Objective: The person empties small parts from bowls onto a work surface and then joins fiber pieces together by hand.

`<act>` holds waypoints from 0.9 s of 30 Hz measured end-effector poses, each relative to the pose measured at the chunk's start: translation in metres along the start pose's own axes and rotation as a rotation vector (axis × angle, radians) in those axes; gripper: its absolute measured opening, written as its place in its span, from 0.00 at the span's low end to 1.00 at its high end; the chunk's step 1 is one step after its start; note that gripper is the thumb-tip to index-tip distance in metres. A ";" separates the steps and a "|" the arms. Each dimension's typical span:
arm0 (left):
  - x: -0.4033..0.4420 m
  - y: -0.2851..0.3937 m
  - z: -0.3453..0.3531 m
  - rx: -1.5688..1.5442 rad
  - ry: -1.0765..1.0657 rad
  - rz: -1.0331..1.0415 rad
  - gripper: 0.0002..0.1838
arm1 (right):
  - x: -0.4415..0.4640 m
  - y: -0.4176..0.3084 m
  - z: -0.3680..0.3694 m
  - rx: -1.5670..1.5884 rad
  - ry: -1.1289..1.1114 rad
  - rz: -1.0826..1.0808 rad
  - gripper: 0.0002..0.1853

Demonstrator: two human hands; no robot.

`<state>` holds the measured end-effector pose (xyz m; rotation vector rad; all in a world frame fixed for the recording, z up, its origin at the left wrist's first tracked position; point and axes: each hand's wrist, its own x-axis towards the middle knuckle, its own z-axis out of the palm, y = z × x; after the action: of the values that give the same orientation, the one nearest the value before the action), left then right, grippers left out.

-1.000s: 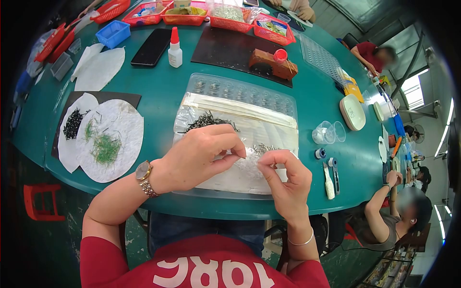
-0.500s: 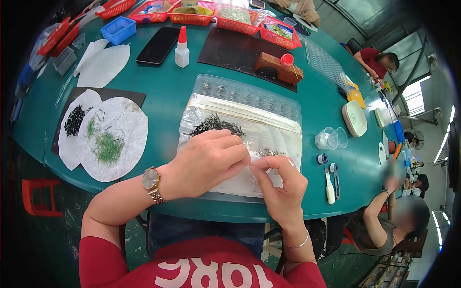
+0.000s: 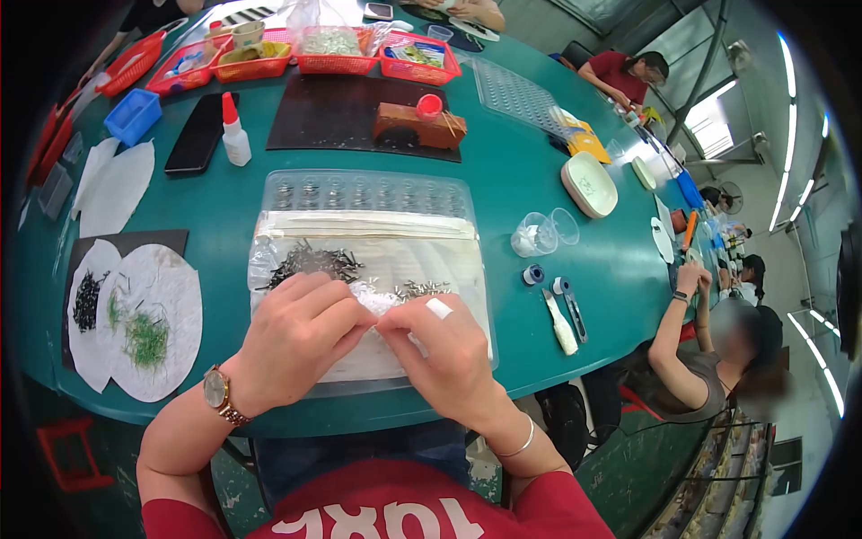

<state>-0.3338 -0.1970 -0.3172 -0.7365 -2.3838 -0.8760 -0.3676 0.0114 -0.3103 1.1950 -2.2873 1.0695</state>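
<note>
My left hand [image 3: 305, 334], with a watch at the wrist, has its thumb and index finger pinched together. My right hand [image 3: 440, 355] pinches too, its fingertips meeting those of the left. Whatever they hold is too small to make out. Both hands are over a pale sheet [image 3: 359, 237] lying on a clear plastic tray [image 3: 364, 187] with rows of round hollows. Just beyond my fingers are a pile of small dark pieces [image 3: 314, 260], a heap of tiny white bits [image 3: 373, 293] and a few short metallic pieces [image 3: 422, 288]. White tape wraps a right finger.
To the left, white round sheets [image 3: 184, 359] carry green strands and black bits. A phone [image 3: 203, 135], a glue bottle [image 3: 236, 144] and a brown block [image 3: 422, 130] stand beyond the tray. Plastic cups [image 3: 534, 235] and a cutter knife [image 3: 572, 310] lie right. Other people sit around.
The whole view has turned, so the table things appear further left. My hands stay together above the sheet, fingertips still pinched and touching.
</note>
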 end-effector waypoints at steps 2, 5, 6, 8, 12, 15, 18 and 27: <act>-0.001 0.001 0.001 0.031 -0.005 0.040 0.08 | 0.000 0.000 0.000 0.002 0.011 0.004 0.11; -0.003 0.002 0.001 0.047 -0.026 0.078 0.08 | -0.002 -0.001 0.001 -0.017 -0.002 0.005 0.11; -0.004 0.002 0.001 0.047 -0.037 0.087 0.08 | -0.003 -0.002 0.001 -0.026 -0.010 0.006 0.11; -0.003 0.004 -0.003 0.026 -0.043 0.089 0.09 | -0.004 -0.004 0.003 -0.019 -0.002 -0.006 0.11; 0.000 0.006 0.002 -0.084 0.016 0.003 0.11 | -0.005 0.000 0.008 0.054 0.039 -0.002 0.10; 0.003 0.003 0.003 -0.043 0.012 0.063 0.12 | -0.005 0.004 0.006 0.123 0.046 0.033 0.10; 0.007 0.009 0.000 0.064 0.011 0.048 0.11 | -0.006 0.006 0.002 0.076 0.052 0.064 0.11; 0.003 0.004 -0.001 0.113 -0.010 0.069 0.10 | -0.010 0.005 0.006 -0.014 0.062 -0.024 0.11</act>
<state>-0.3330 -0.1939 -0.3127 -0.7755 -2.3794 -0.7047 -0.3657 0.0141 -0.3226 1.1644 -2.2242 1.0655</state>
